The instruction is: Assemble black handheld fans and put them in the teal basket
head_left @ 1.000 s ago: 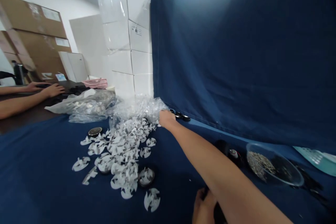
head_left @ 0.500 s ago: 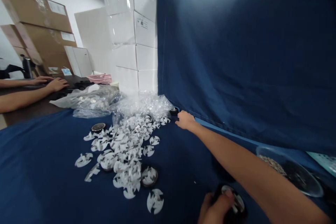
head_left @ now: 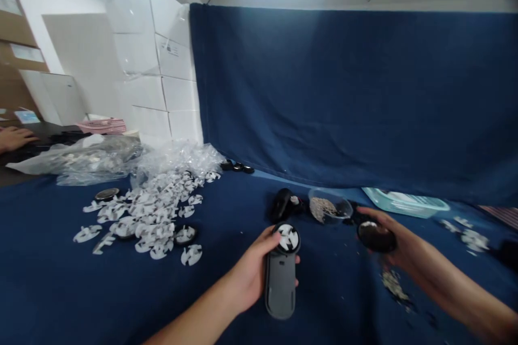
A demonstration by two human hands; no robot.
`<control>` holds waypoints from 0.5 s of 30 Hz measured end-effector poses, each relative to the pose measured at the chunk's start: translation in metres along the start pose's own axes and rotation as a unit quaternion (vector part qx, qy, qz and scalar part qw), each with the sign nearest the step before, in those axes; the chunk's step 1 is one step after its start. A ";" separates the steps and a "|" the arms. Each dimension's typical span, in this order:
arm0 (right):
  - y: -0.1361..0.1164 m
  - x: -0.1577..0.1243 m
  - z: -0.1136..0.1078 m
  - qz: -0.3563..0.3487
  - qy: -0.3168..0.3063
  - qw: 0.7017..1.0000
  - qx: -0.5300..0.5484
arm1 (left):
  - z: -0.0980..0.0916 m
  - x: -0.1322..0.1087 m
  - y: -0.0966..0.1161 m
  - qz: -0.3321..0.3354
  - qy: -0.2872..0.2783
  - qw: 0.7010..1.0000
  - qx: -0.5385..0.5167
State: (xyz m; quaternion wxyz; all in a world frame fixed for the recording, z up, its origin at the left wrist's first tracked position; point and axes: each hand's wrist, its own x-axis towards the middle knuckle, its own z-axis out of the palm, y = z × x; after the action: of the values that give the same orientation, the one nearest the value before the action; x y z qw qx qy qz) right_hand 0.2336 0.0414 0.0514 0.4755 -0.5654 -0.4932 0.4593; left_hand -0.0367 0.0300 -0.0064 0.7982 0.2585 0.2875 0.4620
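Note:
My left hand (head_left: 254, 269) is wrapped round a dark grey handheld device (head_left: 280, 288) with a long body and a round head. A white notched plastic disc (head_left: 288, 236) sits in that head, with my thumb at its edge. To the right, my right hand (head_left: 400, 237) grips a shiny black round cap (head_left: 376, 237), slightly blurred; the two hands are apart. Beyond the device lies a black rounded part (head_left: 281, 204). A clear tray (head_left: 343, 209) of small light pieces stands behind the right hand's cap.
White notched discs (head_left: 156, 215) lie heaped on the blue cloth at left, beside crumpled clear plastic bags (head_left: 178, 161). Black round caps (head_left: 243, 168) sit by the blue curtain (head_left: 343, 91). A teal basket (head_left: 408, 204) stands at right. Another person's hand (head_left: 16, 138) shows far left.
My right hand has drawn back from the caps by the curtain and moved right, now with a black cap in it. The device is held further into view. The camera has turned right.

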 end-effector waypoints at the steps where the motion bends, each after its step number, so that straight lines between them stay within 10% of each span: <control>1: 0.011 -0.014 -0.010 0.017 0.006 1.000 0.024 | 0.006 -0.001 -0.002 -0.010 -0.015 1.000 -0.002; 8: 0.038 -0.084 -0.026 0.000 0.033 0.993 0.116 | 0.047 0.002 -0.028 -0.035 -0.048 0.998 -0.027; 15: 0.040 -0.062 -0.008 -0.079 0.079 0.978 0.176 | 0.061 0.020 -0.045 -0.012 -0.029 0.997 -0.067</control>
State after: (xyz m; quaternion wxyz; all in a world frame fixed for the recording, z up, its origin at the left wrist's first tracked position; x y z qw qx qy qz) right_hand 0.2411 -0.0230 0.0163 0.6401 -0.4664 -0.4088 0.4535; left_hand 0.0405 0.0190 0.0019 0.8275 0.2139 0.2355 0.4627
